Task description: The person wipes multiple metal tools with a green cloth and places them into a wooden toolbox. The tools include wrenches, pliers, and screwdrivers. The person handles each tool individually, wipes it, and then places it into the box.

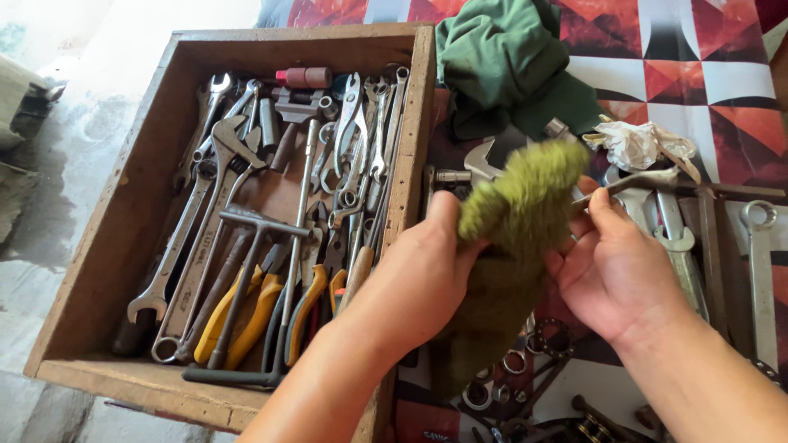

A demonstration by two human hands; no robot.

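Note:
My left hand [414,275] grips a fuzzy olive-green cloth [509,238] that hangs down between both hands. My right hand [611,271] pinches a slim metal tool [648,178] by one end; its other end disappears into the cloth. Both hands hover just right of a wooden tool box [123,238], above a patterned red, white and black mat [698,74].
The box holds several wrenches, an adjustable spanner [234,148] and yellow-handled pliers [246,316]. A dark green rag [509,66] and a crumpled white wrapper [640,143] lie on the mat. More wrenches [759,271] and ring spanners lie at right and below my hands.

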